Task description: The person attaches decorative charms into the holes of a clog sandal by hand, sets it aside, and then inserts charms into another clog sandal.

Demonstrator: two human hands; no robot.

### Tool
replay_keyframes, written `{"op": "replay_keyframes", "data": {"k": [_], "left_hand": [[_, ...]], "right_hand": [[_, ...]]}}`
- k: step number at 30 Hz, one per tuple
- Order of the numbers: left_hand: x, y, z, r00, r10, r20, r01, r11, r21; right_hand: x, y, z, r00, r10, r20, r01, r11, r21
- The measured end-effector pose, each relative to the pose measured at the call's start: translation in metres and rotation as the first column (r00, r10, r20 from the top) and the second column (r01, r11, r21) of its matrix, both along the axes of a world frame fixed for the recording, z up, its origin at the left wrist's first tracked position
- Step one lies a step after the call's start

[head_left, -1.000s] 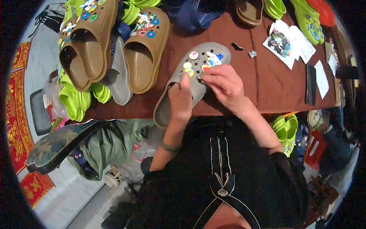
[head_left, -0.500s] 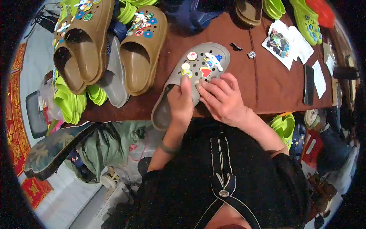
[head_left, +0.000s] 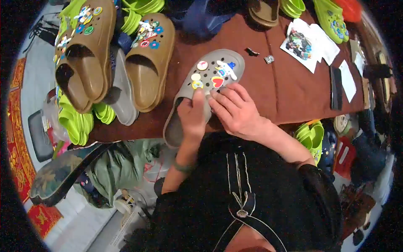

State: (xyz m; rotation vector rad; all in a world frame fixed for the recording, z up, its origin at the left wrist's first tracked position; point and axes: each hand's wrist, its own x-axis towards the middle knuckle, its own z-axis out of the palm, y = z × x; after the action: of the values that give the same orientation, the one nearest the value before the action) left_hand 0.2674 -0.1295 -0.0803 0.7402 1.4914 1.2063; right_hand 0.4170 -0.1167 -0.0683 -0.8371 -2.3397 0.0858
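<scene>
At the near edge of the brown-covered tabletop (head_left: 294, 90), a grey clog (head_left: 206, 80) lies aslant, toe pointing away and to the right, its heel end jutting out over the edge. The left hand (head_left: 192, 115) has a closed grip on it: the thumb presses on top of the upper by the foot opening, while the other fingers are mostly hidden in the opening. From the other side, the right hand (head_left: 237, 112) rests with bent fingers gathered against the upper, the fingertips touching it just below a red heart charm (head_left: 217, 82); whether that grip pinches some small piece, I cannot tell. Other charms sit on the same upper: a white figure with blue (head_left: 226, 70) near the toe, a round white badge (head_left: 202, 65), a plain cream disc (head_left: 195, 77) and a yellow ring (head_left: 197, 85) close to the left thumb. Beyond the toe, to the right, lie a small black piece (head_left: 252, 52) and a small silvery piece (head_left: 269, 59), apart from each other. Farther right are a printed white packet (head_left: 299, 46), a dark flat object (head_left: 336, 88) and a white slip (head_left: 347, 82). Brown clogs (head_left: 153, 54) decorated with charms stand to the left.
</scene>
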Motion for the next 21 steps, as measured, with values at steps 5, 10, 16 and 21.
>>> {"op": "replay_keyframes", "data": {"k": [5,10,16,21], "left_hand": [[-0.001,-0.001,-0.002,0.972,-0.089,0.216,0.064,0.991,0.12],[0.002,0.0,0.003,0.984,-0.018,0.177,0.011,0.999,0.037],[0.001,0.003,-0.001,0.994,0.022,0.107,-0.021,1.0,-0.011],[0.002,0.003,0.006,0.991,0.014,0.132,-0.01,1.0,-0.03]], "right_hand": [[0.015,0.006,-0.005,0.979,-0.001,-0.203,-0.018,0.996,-0.093],[0.081,0.046,-0.034,0.914,-0.356,-0.194,0.353,0.934,-0.054],[0.125,0.077,-0.069,0.794,-0.607,0.029,0.606,0.788,-0.107],[0.112,0.065,-0.052,0.816,-0.567,-0.112,0.49,0.781,-0.386]]}}
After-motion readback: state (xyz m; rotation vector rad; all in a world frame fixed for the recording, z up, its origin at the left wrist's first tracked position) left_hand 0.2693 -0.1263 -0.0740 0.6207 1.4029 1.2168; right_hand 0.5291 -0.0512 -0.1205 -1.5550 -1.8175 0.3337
